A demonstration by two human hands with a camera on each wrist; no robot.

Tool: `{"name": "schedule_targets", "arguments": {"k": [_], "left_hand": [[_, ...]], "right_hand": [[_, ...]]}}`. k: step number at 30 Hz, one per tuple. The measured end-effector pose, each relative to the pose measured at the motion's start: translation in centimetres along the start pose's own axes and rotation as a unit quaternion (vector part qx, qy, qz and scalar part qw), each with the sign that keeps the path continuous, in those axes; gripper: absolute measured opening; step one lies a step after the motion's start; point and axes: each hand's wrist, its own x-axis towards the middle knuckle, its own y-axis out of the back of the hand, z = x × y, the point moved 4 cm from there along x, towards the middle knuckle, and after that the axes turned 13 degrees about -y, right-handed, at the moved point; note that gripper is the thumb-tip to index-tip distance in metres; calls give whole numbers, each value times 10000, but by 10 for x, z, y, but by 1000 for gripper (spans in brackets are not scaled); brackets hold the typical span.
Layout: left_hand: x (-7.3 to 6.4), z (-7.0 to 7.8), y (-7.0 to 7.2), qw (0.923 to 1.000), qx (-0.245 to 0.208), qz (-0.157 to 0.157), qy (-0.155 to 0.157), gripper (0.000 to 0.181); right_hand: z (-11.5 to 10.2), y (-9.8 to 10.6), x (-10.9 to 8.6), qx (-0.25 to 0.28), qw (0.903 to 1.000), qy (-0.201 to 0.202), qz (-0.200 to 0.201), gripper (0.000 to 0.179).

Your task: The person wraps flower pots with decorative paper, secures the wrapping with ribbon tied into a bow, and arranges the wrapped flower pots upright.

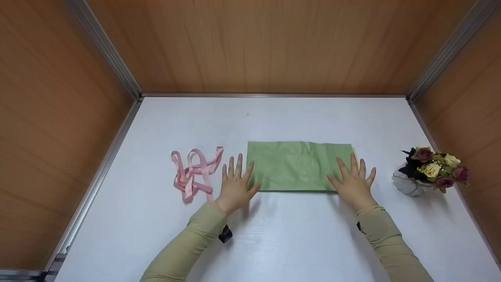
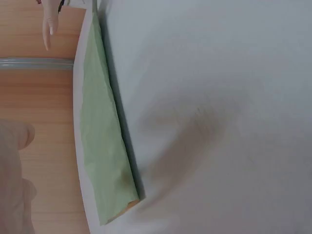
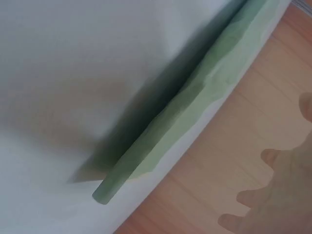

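Observation:
A flat, folded green sheet [image 1: 293, 166], slightly creased, lies lengthwise across the table between the two hands. Over its left end is my left hand [image 1: 236, 191], fingers spread and straight, thumb overlapping the near left corner in the head view. My right hand [image 1: 354, 188] is spread the same way at the right end, where a thin pale yellow edge shows. Neither hand grips anything. The left wrist view shows the green sheet [image 2: 105, 131] with an orange-tan inner edge at one end. In the right wrist view its near edge [image 3: 161, 126] looks rounded, like a fold.
A loose tangle of pink ribbon [image 1: 191, 174] lies left of the left hand. To the right stands a white pot [image 1: 409, 183] with artificial-looking roses [image 1: 438, 168]. Wooden panels [image 1: 274, 47] with metal rails border the white table [image 1: 274, 243] at the back and sides.

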Motion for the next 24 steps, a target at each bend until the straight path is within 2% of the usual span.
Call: {"name": "schedule_targets", "arguments": {"k": [9,14,24], "left_hand": [[18,-9,-9,9983,-51,-584,22,69],[22,-12,-20,9956,119,-925,52,67],[27,-10,-39,9913,278,-1279,-116,64]], "right_hand": [[4,-9,22,-238,9993,52,-286,70],[4,-19,30,-209,9986,16,-485,69],[11,-25,46,-323,9966,-34,-754,72]]}}
